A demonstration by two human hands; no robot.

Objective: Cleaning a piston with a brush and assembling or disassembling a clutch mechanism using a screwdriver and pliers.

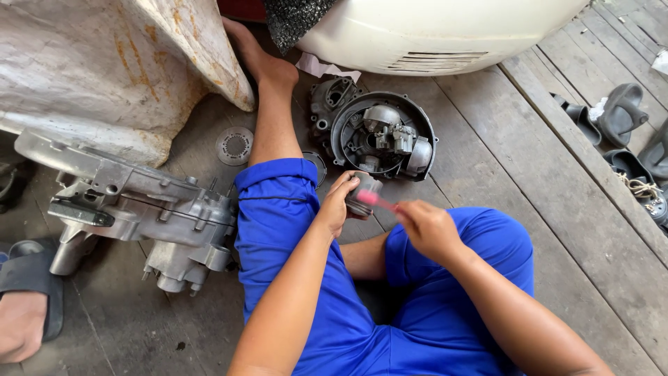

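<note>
Pink brush (378, 200) was in my right hand (426, 228), fingers closed narrow round the handle, bristle end laid against the small grey metal part (363, 193). Left hand (337, 207) was wrapped round that part, holding it up off the floor over my lap, between my knees, prob so I could turn it and get the brush at the face w/o it rolling.

Sat cross-legged on the wood plank floor (487, 146), blue trousers (292, 230), left leg stretched fwd. Round dark housing (383, 135) lay just ahead of the hands w/ loose silver bits piled inside, used as a tray so nothing got lost btw the planks. Darker casting (331, 99) touched its left edge. Big aluminium engine case (136, 205) sat on my left, well apart from the hands. Perforated round disc (234, 145) lay flat near my shin.

Hard to tell: bristles mostly hidden behind the part and my fingers, couldn't see what surface they met. Part's shape unclear, half covered by left palm. White rounded body panel (431, 31) cut off at top. Rusty pale sheet (118, 63) cut off top left. Sandals (619, 111) at right edge, partly out of frame. Someone else's foot in a sandal (24, 306) cropped at bottom left.
</note>
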